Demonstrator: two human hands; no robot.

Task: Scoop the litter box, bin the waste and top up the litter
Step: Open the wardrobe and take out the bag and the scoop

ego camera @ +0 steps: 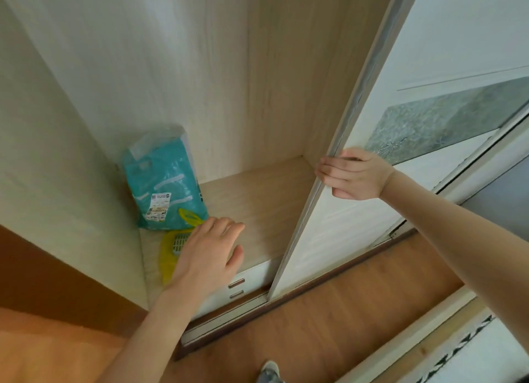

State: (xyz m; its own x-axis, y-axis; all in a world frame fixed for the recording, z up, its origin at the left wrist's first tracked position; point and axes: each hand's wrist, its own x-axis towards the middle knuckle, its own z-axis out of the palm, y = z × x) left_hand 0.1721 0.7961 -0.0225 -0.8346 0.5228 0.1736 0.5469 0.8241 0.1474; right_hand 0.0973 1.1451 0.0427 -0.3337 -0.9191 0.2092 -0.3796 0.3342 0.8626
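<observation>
The left hand [207, 252] reaches forward into an open pale wood-grain wardrobe [229, 67], forearm stretched up from the lower left, palm down, fingers straight and slightly spread, thumb out to the right. It holds nothing. It hovers over a flat yellow plastic litter scoop [171, 248] that lies on the wardrobe's pale wooden shelf [257, 199]; the hand covers the scoop's middle, and whether the fingers touch it cannot be told. The scoop's slotted grey-looking grid shows just left of the fingers, and a yellow looped end pokes out above the knuckles against the bag.

A teal plastic bag of cat litter [164, 182] with a white printed label stands upright in the shelf's back left corner, against the wardrobe's walls, its clear top crumpled. The scoop lies just in front of it, touching or nearly touching its base.

The right hand [355, 175] is raised, arm extended from the lower right, fingers curled round the edge of a white sliding wardrobe door [329, 233], thumb on the door's front face. The two hands are well apart.

Below the shelf are white drawer fronts [246, 282] with small metal pulls. A brown wooden floor [343, 311] runs along the wardrobe, and a foot in a grey slipper [269, 372] shows at the bottom edge.
</observation>
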